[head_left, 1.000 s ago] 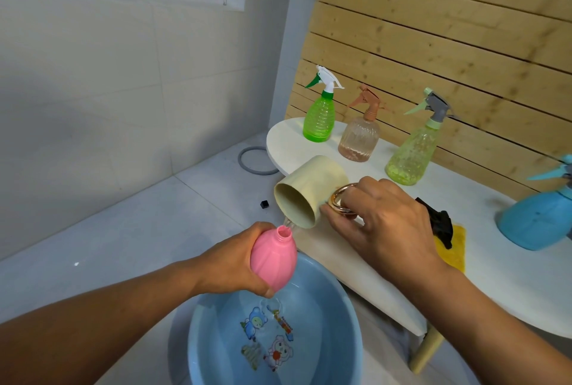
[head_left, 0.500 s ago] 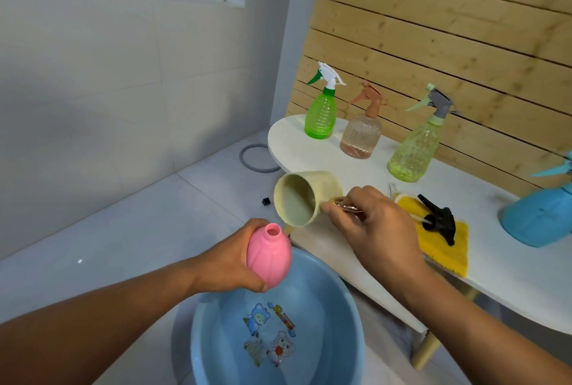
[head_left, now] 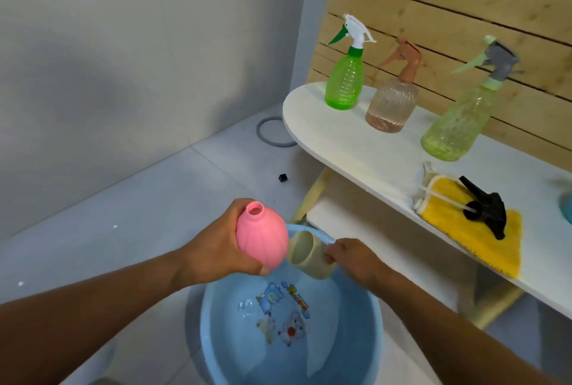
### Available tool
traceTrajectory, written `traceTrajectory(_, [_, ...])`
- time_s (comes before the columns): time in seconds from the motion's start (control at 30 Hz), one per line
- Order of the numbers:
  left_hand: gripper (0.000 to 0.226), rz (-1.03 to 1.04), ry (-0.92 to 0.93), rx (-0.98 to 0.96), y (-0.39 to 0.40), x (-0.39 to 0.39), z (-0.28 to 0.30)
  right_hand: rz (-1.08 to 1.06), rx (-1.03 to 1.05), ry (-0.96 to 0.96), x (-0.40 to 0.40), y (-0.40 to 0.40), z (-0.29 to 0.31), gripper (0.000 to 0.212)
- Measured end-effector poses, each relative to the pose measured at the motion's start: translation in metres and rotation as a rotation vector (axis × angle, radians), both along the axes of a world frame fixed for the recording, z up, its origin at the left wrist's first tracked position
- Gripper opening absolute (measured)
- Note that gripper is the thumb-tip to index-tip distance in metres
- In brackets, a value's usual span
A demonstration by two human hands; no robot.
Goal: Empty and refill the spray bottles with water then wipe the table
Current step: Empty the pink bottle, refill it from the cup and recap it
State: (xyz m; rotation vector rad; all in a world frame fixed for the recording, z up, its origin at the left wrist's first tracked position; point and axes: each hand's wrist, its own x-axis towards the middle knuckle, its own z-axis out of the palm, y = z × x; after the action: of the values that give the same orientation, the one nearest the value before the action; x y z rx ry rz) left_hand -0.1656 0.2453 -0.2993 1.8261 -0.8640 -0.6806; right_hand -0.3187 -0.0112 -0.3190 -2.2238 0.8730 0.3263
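Note:
My left hand [head_left: 216, 248] grips a pink capless bottle [head_left: 260, 237], its open neck pointing up and left, above the blue basin [head_left: 216, 338]. My right hand [head_left: 353, 257] holds a cream mug [head_left: 306, 256] by its handle, tipped on its side at the basin's far rim. Water and cartoon pictures show in the basin. On the white table [head_left: 346, 143] stand a green spray bottle [head_left: 345, 75], a brown-capped clear one [head_left: 391, 100] and a pale green one [head_left: 455, 118]. A black spray head [head_left: 483, 205] with its tube lies on a yellow cloth [head_left: 476, 230].
A wooden slat wall [head_left: 448, 13] backs the table. A blue object [head_left: 566, 208] shows at the right edge. On the tiled floor lie a grey ring [head_left: 263, 134] and a small black cube [head_left: 282, 177]. A lower shelf [head_left: 387, 245] sits beneath the tabletop.
My right hand has lowered the mug from above the pink bottle down to the basin's rim. My left hand has lifted the pink bottle slightly and tilted it left.

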Motion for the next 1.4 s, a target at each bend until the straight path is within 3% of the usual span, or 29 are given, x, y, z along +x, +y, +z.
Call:
traceTrajectory(0.07, [0.100,0.015,-0.011,-0.007,0.000,-0.001,0.002,0.063,-0.049,0.075,-0.004,0.004,-0.031,0.032])
traceTrajectory(0.23, [0.101,0.027,-0.038,-0.007,-0.001,-0.001,0.005,0.338,-0.445,0.186,-0.014,0.014,-0.102,0.031])
traceTrajectory(0.47, [0.101,0.030,-0.051,0.009,0.002,0.009,0.002,0.499,-0.567,0.336,-0.003,0.024,-0.132,0.032])
traceTrajectory(0.7, [0.095,0.011,-0.065,0.005,0.009,0.023,-0.008,0.308,-0.339,0.206,0.014,0.049,-0.134,0.032])
traceTrajectory(0.87, [0.103,0.016,-0.070,0.018,0.012,0.027,-0.010,-0.096,0.009,0.024,0.014,0.052,-0.110,0.033])
traceTrajectory(1.03, [0.103,0.020,-0.083,0.038,0.017,0.023,-0.006,-0.355,0.255,-0.137,0.005,0.057,-0.079,0.045])
traceTrajectory(1.4, [0.100,0.079,-0.127,0.059,0.031,0.004,0.018,-0.394,0.229,-0.431,-0.031,0.046,0.054,0.040])
